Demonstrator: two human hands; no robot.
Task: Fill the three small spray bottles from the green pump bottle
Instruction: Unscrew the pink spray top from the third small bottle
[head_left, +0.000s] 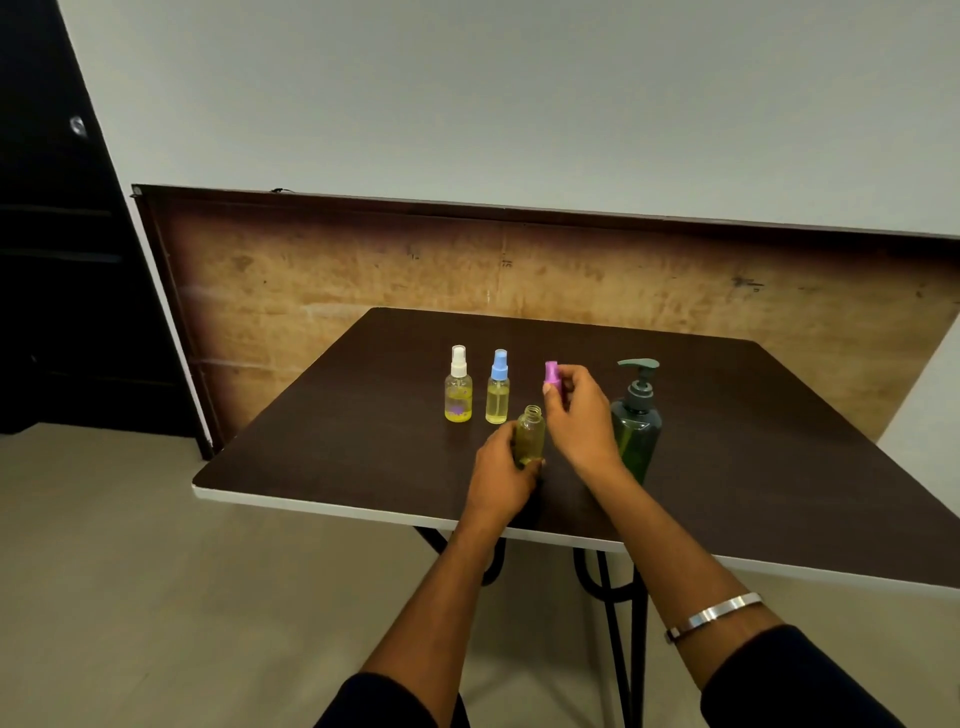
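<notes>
While a dark brown tabletop (363, 415) with a pale edge is being carried on black metal legs over a beige floor (130, 545), a worn brown board (337, 270) is being leaned against the grey wall behind it. Two capped spray bottles are being kept upright near the middle, a white-capped bottle (458, 385) and just beside it a blue-capped bottle (498, 388), each holding yellowish liquid. An uncapped bottle (530, 434), also with yellowish liquid, is being gripped by the curled fingers of the left hand (501, 475). A pink spray cap (551, 377) is being pinched above it by the fingers of the right hand (582, 421). The green pump bottle (638, 423) is being left standing just right of that hand.
</notes>
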